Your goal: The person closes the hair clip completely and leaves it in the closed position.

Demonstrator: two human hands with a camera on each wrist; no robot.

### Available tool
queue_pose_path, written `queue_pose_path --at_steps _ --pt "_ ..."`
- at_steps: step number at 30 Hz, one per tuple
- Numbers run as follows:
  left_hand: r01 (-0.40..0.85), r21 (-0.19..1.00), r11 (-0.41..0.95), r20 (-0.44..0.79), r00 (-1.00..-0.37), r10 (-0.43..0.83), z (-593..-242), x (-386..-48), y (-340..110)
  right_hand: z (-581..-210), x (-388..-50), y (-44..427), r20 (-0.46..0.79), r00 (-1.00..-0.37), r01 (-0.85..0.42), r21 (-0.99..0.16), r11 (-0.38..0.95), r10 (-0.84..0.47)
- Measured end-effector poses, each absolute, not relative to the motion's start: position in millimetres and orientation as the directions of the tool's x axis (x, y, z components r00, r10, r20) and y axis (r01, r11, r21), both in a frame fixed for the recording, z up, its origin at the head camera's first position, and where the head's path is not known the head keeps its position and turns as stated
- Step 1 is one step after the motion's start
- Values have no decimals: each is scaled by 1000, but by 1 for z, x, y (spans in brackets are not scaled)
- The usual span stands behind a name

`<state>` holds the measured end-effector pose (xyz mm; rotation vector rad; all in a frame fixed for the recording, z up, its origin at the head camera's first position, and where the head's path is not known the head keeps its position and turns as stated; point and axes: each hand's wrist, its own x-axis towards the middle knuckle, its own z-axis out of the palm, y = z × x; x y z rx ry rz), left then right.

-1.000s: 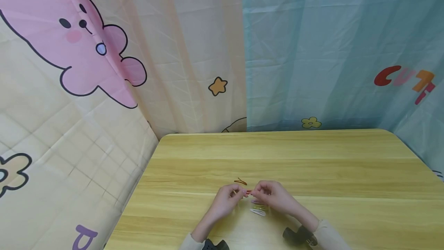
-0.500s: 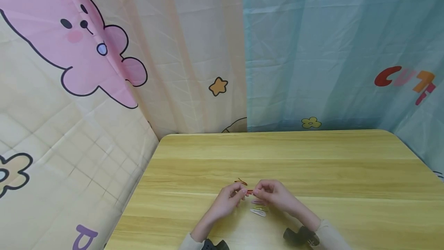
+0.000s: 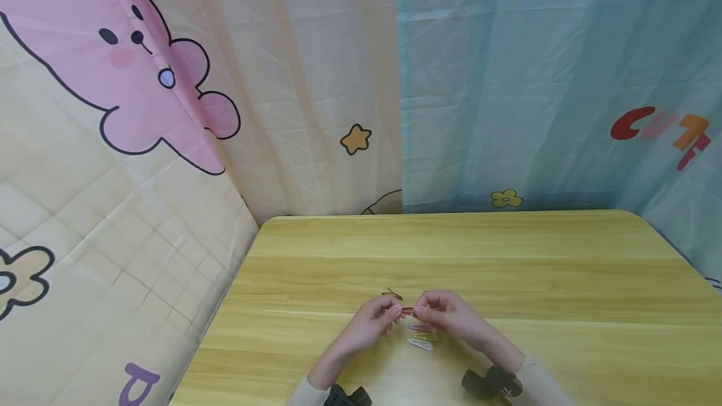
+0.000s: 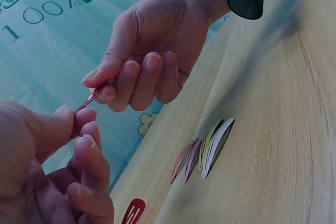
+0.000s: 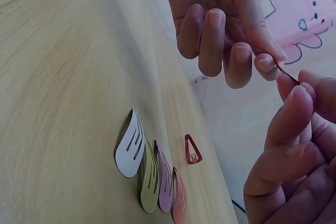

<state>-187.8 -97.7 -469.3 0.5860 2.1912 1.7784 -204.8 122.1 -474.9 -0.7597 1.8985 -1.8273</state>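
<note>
A slim red hair clip spans the gap between both hands above the table. Its left end is pinched by thumb and fingertip of my left hand; the other end sits between thumb and index finger of my right hand. The left wrist view shows the clip edge-on. Below the hands, a white snap clip, a yellow-green clip, a purple clip and a coral clip lie side by side. Another red clip lies apart, its frame sprung up.
The wooden table has light grain and rounded far corners. Printed cloth curtains hang behind it and along the left. Dark wrist-worn devices sit on both forearms, the right device near the front of the table.
My right fingertips have shifted slightly right, away from the left ones, so more of the held red clip shows between them. The clips on the table have stayed in place.
</note>
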Motion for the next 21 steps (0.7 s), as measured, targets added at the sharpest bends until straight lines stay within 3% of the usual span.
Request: queue_pose_path --at_steps 8,21 --pt "66 993 96 11 -870 492 -465 -188 -100 -475 -206 124 108 -757 -105 -994 -42 -644" --pt "135 982 133 55 -874 482 -468 -189 -99 -475 -206 123 70 -776 -83 -997 -9 -627"
